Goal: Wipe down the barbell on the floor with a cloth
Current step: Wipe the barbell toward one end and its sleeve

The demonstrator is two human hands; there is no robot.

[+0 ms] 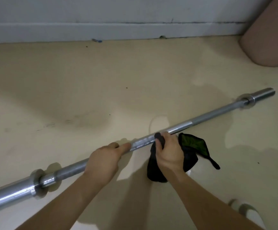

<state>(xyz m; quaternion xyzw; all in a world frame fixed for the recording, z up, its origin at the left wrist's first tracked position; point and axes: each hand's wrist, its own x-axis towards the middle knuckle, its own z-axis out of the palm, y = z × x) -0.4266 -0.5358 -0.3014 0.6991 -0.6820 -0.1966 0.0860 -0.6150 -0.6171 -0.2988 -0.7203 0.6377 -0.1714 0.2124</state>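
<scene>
The barbell [209, 116] lies on the floor [85, 80], running lower left to upper right. The left hand [105, 159] grips its shaft; just beside it, the right hand [169, 151] clasps the black cloth [191, 146] round it.

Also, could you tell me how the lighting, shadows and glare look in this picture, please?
Head view: dim, soft light; broad soft-edged shadows on the floor beyond the barbell; bright glare streaks on its near sleeve; the black cloth under the right hand shows little detail.
</scene>
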